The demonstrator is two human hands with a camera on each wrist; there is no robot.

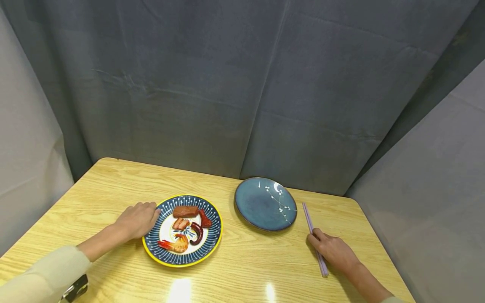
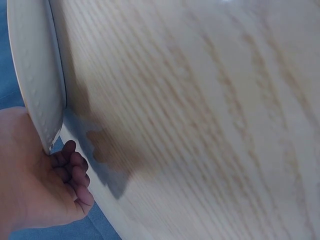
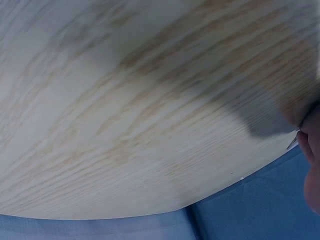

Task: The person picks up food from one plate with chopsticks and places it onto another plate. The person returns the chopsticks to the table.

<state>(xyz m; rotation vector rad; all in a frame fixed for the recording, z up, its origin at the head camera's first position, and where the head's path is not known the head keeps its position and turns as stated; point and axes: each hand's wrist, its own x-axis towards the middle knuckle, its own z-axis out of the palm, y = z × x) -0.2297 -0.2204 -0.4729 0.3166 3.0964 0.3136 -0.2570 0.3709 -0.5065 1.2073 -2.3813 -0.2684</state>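
My left hand [image 1: 140, 219] pinches the left rim of a patterned blue-and-white plate [image 1: 213, 237] with a yellow edge. In the left wrist view the fingers curl at the rim of that plate [image 2: 35, 65], seen side-on. On it lie a shrimp [image 1: 178, 244], a dark curled piece [image 1: 198, 235], a brown slab of meat [image 1: 185, 211], a small striped meat slice [image 1: 181, 224] and a red piece [image 1: 205, 219]. My right hand [image 1: 335, 252] holds a pair of lilac chopsticks [image 1: 307, 216] around the middle, tips pointing away. Only part of the right hand [image 3: 312, 170] shows in the right wrist view.
A glossy blue plate [image 1: 261, 206] with a white blossom design stands near the back edge, between the patterned plate and the chopsticks. The wooden table [image 1: 250, 261] has rounded back corners. A grey curtain [image 1: 189, 105] hangs behind it, with pale cloth [image 1: 435, 176] at the sides.
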